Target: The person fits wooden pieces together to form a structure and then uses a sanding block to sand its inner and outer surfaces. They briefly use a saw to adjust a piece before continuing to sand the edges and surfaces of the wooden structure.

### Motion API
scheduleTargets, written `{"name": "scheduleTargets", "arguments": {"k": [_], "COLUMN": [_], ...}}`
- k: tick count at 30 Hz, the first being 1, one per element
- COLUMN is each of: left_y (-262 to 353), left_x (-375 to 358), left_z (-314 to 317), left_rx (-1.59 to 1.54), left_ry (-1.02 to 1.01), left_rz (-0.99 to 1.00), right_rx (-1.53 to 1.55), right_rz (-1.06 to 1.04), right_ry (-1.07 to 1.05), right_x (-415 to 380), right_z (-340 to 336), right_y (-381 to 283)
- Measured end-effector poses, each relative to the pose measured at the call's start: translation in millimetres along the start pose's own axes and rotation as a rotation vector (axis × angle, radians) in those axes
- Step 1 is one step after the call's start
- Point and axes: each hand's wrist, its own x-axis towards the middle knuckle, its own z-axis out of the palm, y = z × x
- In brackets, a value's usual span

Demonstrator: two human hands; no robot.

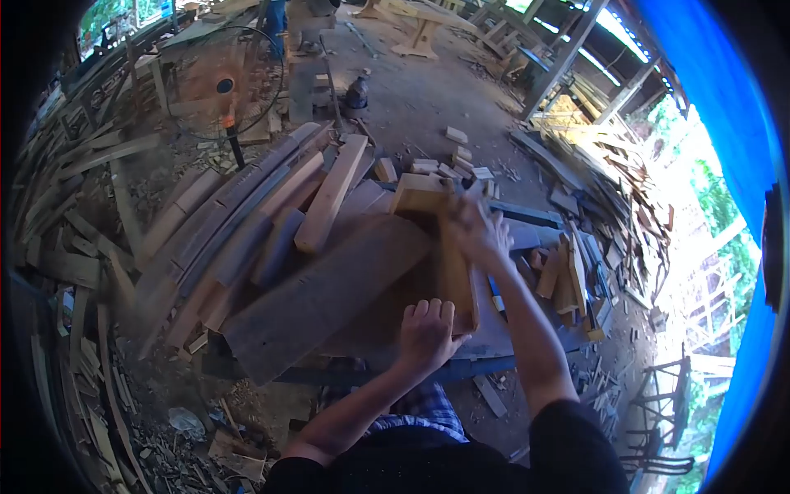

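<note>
An L-shaped wooden frame [457, 276], made of light boards, lies on the workbench in front of me. My left hand [428, 333] is closed at its near end, the fingers curled over the wood. Farther up, my right hand [481, 230] is at the frame's upper right side near the corner. Motion smears its fingers, so I cannot make out whether it holds anything. Left of the frame, a wide dark plank [325, 296] lies slanted, its upper end close to the frame. A pale wooden beam [333, 193] rests beyond that plank.
Several long boards [218, 214] are stacked on the left. Short wood blocks [461, 156] lie past the bench, and wood pieces [566, 276] stand at its right. Scrap wood [642, 214] is heaped on the far right. A dark bottle [357, 92] stands on the floor.
</note>
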Motion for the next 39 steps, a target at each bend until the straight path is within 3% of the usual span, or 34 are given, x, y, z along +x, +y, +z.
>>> {"name": "scheduleTargets", "arguments": {"k": [3, 5, 9, 13, 17, 19, 21, 23, 24, 25, 29, 32, 35, 39], "left_y": [-4.3, -7.5, -15.0, -15.3, -16.4, -16.3, -16.5, -21.5, -24.0, -25.8, -20.7, -20.9, -31.7, -52.6], "left_x": [-3.5, -9.4, -6.9, -6.2, -12.6, -14.4, -19.3, -24.8, -26.1, -25.6, -26.4, -10.1, -19.7, -22.5], "left_z": [8.5, 10.9, 1.9, 4.1, 8.2, 11.2, 17.2, 25.8, 28.0, 29.6, 28.4, 26.8, 23.1, 25.7], "left_rx": [-0.107, -0.15, -0.2, -0.256, -0.294, -0.325, -0.424, -0.561, -0.683, -0.681, -0.758, -0.683, -0.705, -0.734], "left_ry": [0.057, 0.044, -0.034, -0.014, -0.007, 0.004, 0.24, 0.31, 0.361, 0.364, 0.128, 0.128, 0.085, 0.217], "left_rz": [-0.028, -0.009, 0.023, -0.008, -0.045, -0.07, -0.067, -0.086, -0.095, -0.106, -0.156, -0.133, -0.16, -0.066], "right_rx": [-0.149, -0.14, -0.216, -0.063, -0.142, -0.214, -0.316, -0.315, -0.293, -0.338, -0.667, -0.579, -0.402, -0.363], "right_rz": [-0.113, -0.102, -0.117, 0.06, 0.037, -0.012, -0.114, -0.085, -0.042, -0.084, -0.219, -0.142, -0.126, -0.129], "right_ry": [-0.031, -0.011, 0.141, 0.025, 0.046, 0.033, 0.065, 0.006, -0.055, 0.012, 0.238, 0.117, 0.071, 0.082], "right_x": [-111.8, -145.1, -68.8, 52.6, 22.4, -54.1, -123.4, -147.2, -149.7, -133.6, -13.9, 15.8, -25.1, -116.7], "right_z": [-18.4, -25.5, 4.2, 0.4, 12.6, -6.3, -12.4, -25.0, -26.7, -19.4, 32.2, 25.4, -0.4, -26.7], "right_y": [3.9, 9.1, 6.8, -12.0, 8.1, 4.9, 13.1, -2.2, -6.5, -3.2, -17.1, -33.9, -30.9, -8.1]}}
